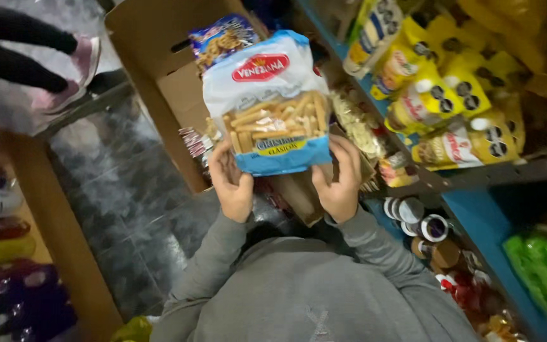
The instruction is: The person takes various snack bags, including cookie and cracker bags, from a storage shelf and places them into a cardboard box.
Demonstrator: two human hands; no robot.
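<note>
I hold up a white and blue bag of breadsticks (272,104) with both hands. My left hand (231,183) grips its lower left corner. Its lower right corner is held by my right hand (340,180). The clear window of the bag shows pale sticks inside. Behind the bag stands an open cardboard box (159,76) with a blue snack packet (220,38) sticking out of its top and other small packs inside. Grey sleeves cover both my arms.
A blue shelf (476,215) on the right carries yellow packets (451,95) above and jars (428,228) and green bags (542,272) below. A wooden shelf (58,228) with coloured packs stands left. Another person's dark-clad legs and pink shoe (80,60) show top left on the dark tiled floor.
</note>
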